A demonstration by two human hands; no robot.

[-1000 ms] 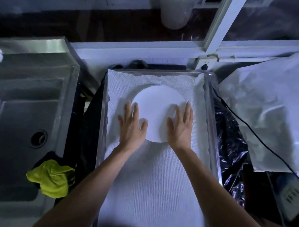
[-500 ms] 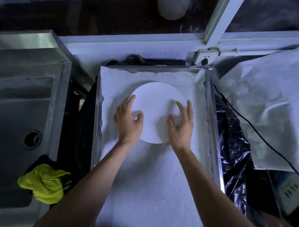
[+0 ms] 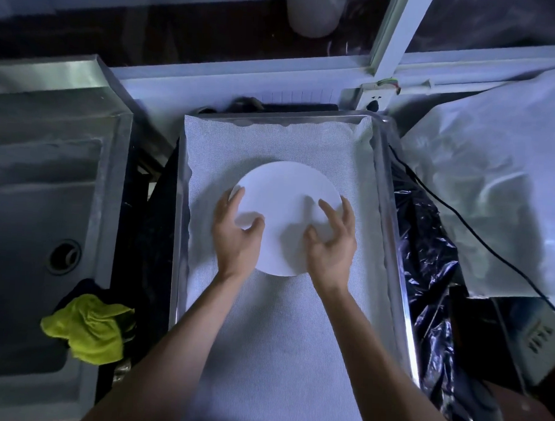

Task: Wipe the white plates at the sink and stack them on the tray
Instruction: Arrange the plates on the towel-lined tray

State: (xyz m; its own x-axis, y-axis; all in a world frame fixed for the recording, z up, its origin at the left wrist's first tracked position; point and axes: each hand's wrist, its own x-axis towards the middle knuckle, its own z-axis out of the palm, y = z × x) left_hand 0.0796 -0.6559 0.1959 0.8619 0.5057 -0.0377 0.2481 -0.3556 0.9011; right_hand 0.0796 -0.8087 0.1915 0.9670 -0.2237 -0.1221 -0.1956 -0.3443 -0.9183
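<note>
The white plate (image 3: 285, 210) lies flat on the mesh liner (image 3: 264, 337) in the far half of the steel tray (image 3: 386, 196). The left hand (image 3: 237, 237) curls over its rim at eight o'clock, the right hand (image 3: 331, 247) at four o'clock, fingers bent and spread; whether either truly grips, I cannot tell. A careless lift might let the smooth plate slide from those fingertips and knock the tray wall. The yellow-green cloth (image 3: 86, 327) sits at the sink (image 3: 47, 200), away at eight o'clock.
</note>
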